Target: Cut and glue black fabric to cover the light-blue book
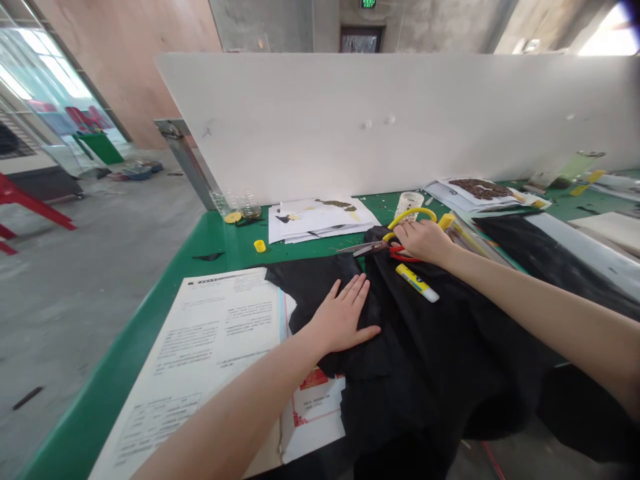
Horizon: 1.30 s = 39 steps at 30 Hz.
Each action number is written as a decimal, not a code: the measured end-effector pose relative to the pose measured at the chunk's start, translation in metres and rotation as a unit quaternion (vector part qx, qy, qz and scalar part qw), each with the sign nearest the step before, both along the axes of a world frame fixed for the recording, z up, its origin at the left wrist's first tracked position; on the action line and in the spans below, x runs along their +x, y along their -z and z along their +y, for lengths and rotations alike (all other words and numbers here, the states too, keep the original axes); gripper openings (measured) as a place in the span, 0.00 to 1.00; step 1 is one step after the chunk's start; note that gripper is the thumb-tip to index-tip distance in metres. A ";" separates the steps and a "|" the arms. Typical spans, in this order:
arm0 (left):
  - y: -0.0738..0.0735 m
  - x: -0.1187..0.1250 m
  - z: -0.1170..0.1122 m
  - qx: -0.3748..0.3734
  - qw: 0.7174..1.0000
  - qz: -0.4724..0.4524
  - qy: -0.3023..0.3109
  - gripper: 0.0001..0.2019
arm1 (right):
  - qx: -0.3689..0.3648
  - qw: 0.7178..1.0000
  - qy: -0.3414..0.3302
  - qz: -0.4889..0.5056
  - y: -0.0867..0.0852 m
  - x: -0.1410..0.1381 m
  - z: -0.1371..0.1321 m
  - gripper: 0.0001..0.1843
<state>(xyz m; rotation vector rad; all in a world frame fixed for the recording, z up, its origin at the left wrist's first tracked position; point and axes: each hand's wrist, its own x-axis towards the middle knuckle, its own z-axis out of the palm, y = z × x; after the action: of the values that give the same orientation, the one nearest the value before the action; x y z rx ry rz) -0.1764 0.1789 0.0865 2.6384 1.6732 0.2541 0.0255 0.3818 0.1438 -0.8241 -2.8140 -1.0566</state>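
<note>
My left hand point(344, 316) lies flat with fingers spread on a sheet of black fabric point(430, 347) that covers the near middle of the green table point(220, 237). Farther back, my right hand point(423, 240) is closed around the handles of a pair of scissors point(385, 245) with one yellow and one red loop. The metal blades point left and rest on the fabric's far edge. A yellow and white glue stick point(417, 283) lies on the fabric just in front of my right hand.
Printed paper sheets point(210, 353) lie at the near left, more papers point(320, 217) at the back. A yellow cap point(259, 245), a clear cup point(409, 200) and a tray of brown bits point(480, 189) stand nearby. A white board point(400, 120) walls the far edge.
</note>
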 end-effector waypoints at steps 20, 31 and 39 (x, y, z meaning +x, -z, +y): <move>-0.003 -0.002 0.001 -0.020 0.999 -0.015 0.025 0.37 | 0.067 0.990 -0.124 0.012 0.007 0.006 0.011 0.19; -0.004 -0.002 0.000 -0.006 0.999 -0.036 0.033 0.36 | 0.056 0.994 -0.097 0.010 0.013 0.011 0.012 0.20; -0.007 -0.001 -0.001 0.003 0.997 -0.044 0.058 0.35 | 0.042 0.996 -0.075 0.008 0.012 0.005 0.007 0.19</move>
<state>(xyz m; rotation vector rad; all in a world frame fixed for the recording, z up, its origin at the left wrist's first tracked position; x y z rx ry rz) -0.1769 0.1782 0.0931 2.6740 1.4918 0.3682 0.0305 0.3885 0.1315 -0.6004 -2.7462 -1.1293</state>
